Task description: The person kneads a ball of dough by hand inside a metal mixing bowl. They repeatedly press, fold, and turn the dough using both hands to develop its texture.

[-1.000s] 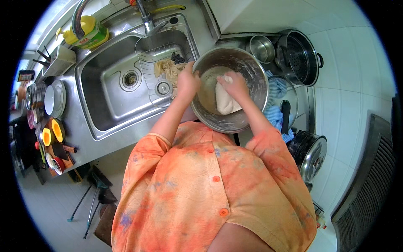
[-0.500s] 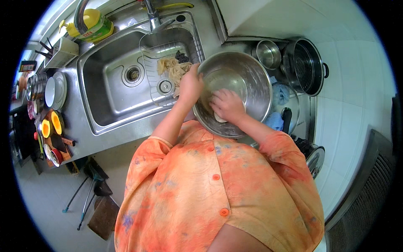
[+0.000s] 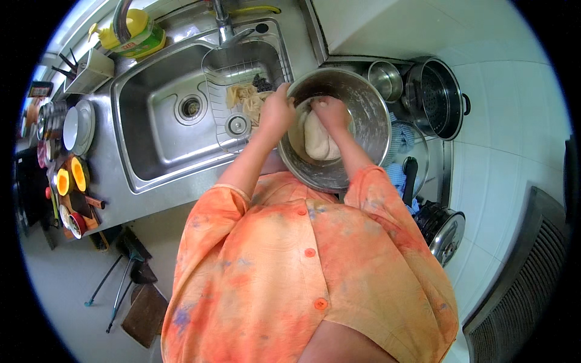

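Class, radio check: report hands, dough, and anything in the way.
Left hand gripping round silver metal bowl by its rim. Right hand on far end of pale oblong dough lump inside. Nothing visibly blocking either.

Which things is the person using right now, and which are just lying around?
Being used:
- bowl, with the left hand on its rim
- dough in it, with the right hand on top

Just lying around:
- yellow bottle
- plates
- blue cloth
- steamer
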### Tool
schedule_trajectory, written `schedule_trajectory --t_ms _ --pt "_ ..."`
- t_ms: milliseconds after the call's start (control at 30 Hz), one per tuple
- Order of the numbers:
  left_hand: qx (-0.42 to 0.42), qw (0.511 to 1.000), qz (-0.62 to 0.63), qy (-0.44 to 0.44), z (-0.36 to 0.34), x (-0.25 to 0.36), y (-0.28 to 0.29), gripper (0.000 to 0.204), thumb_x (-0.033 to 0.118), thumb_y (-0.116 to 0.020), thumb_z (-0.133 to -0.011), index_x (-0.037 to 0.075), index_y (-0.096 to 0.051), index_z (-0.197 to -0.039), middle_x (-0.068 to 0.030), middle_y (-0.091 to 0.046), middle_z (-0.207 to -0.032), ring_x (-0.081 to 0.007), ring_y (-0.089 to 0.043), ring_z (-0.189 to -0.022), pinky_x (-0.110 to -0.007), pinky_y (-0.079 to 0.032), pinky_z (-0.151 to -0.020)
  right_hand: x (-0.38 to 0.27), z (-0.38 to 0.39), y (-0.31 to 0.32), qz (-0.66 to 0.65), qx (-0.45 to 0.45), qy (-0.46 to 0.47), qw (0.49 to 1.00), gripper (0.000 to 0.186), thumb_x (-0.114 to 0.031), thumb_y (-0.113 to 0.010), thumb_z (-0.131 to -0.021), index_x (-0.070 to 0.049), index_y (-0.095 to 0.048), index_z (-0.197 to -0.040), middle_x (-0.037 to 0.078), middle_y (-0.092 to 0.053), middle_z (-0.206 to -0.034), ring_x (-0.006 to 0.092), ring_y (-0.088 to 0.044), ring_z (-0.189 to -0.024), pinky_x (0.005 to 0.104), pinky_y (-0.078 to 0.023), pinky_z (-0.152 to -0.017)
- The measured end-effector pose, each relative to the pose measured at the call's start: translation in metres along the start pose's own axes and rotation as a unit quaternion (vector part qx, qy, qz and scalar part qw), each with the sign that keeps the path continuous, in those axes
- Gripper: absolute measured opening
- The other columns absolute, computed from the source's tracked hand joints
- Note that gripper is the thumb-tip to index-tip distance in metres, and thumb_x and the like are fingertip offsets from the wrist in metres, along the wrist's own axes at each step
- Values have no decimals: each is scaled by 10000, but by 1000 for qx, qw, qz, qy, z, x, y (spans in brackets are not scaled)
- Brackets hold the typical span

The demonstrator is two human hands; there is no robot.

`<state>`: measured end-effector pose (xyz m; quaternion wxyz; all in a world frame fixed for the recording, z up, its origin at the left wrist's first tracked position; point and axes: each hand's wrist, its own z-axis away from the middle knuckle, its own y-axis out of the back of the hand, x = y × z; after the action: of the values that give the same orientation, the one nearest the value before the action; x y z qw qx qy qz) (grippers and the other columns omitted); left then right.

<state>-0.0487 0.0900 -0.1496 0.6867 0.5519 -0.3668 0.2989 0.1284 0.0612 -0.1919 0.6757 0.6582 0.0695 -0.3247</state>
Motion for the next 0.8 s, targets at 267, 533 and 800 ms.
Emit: schedule_trajectory --t_ms 267,533,800 --pt "24 999 15 -18 2 0 0 363 75 -589 -840 79 -574 -1203 -258 -658 -918 -441 -624 -899 -505 -489 -771 -37 89 92 158 -104 190 963 361 -424 -673 -806 -182 -709 -1071 44 -653 -963 239 -607 -948 390 -484 -782" --pt "12 999 18 -29 1 -15 -8 369 75 -586 -842 64 -565 -1210 -258 -658 -935 -445 -624 -900 -503 -489 -774 -2 83 54 123 -90 432 889 228 -319 -692 -770 -153 -696 -926 3 -624 -975 218 -596 -923 350 -510 -687" --pt "3 999 18 -27 4 -5 1 348 94 -590 -845 52 -564 -1189 -267 -654 -924 -446 -623 -888 -514 -489 -768 -4 20 6 179 -26 316 931 207 -338 -631 -838 -143 -696 -815 51 -648 -847 265 -631 -839 403 -516 -612"
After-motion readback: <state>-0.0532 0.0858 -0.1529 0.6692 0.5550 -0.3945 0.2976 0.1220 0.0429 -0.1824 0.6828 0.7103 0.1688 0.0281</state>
